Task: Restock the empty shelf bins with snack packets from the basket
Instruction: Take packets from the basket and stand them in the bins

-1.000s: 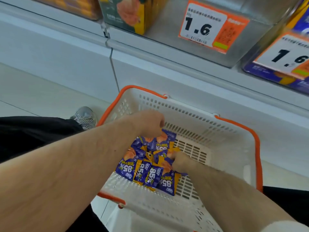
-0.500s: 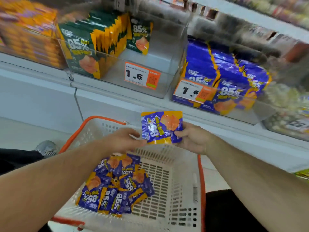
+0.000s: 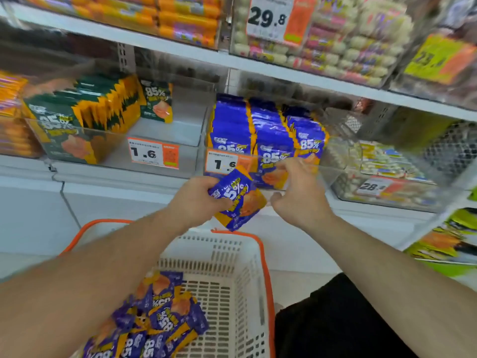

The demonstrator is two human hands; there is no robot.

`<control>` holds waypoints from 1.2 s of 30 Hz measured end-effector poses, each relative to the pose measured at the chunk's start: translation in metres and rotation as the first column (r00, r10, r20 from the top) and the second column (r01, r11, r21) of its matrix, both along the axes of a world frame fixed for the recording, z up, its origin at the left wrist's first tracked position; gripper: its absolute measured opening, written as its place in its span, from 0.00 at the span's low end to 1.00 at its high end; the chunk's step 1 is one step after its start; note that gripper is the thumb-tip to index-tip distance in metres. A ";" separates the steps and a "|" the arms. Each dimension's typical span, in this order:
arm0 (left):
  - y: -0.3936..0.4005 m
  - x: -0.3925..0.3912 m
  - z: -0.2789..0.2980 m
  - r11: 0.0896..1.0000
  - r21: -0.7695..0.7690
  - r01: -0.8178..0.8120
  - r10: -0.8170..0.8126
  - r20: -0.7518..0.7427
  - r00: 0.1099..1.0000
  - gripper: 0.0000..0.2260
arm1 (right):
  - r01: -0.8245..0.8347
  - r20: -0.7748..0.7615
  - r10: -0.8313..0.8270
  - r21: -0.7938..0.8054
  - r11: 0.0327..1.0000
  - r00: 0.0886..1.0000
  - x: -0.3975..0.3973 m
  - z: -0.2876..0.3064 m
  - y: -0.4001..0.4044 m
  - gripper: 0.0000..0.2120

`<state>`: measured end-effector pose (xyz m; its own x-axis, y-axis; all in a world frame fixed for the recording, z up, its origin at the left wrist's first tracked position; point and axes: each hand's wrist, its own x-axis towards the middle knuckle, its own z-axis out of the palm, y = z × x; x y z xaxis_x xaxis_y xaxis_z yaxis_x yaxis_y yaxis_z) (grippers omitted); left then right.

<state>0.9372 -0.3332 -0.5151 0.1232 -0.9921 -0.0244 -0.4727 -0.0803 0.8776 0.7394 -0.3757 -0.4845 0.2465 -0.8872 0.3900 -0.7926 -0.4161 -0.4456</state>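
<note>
A: Purple and orange foil, that's what the left hand (image 3: 196,200) has, fingers and thumb curled round one edge of a snack packet (image 3: 238,200), which tilts just in front of the clear bin (image 3: 333,174).

B: And the right hand (image 3: 296,195)?

A: Beside the packet, right at the bin's front lip. Its fingers are bent, but I cannot tell whether they touch the lip, the front packets or nothing at all; they don't seem to hold anything.

B: Where do the rest sit, measured from that bin?

A: Inside it, upright rows of matching purple packets (image 3: 271,135) fill the left and middle; the right end looks open through the plastic. Left of the bin stands a bin of green packets (image 3: 85,115) with a bare stretch beside them. Below the bin, the white basket (image 3: 242,280) with an orange rim holds a loose heap of purple packets (image 3: 154,324).

B: So how to seat this one well?

A: I'd judge: turn it upright, face forward like its neighbours, then let the right hand press the rows back while the left slides it behind the lip. Foil is slippery, so keep the grip until it stands.
</note>
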 end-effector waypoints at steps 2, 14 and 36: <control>-0.010 -0.012 0.018 0.993 -0.065 0.102 -0.084 0.228 0.970 0.07 | -0.186 -0.208 0.159 -0.117 0.976 0.965 -0.001 0.012 0.006 0.23; -0.061 -0.088 0.084 0.892 -0.383 0.240 -0.044 0.454 0.890 0.12 | 0.002 -0.380 -0.211 -0.482 0.876 0.901 -0.056 0.073 -0.028 0.21; -0.097 -0.080 0.020 0.932 -0.271 0.242 0.128 0.868 0.479 0.40 | 0.261 -0.591 -0.280 -0.120 0.958 0.756 -0.063 0.043 -0.159 0.16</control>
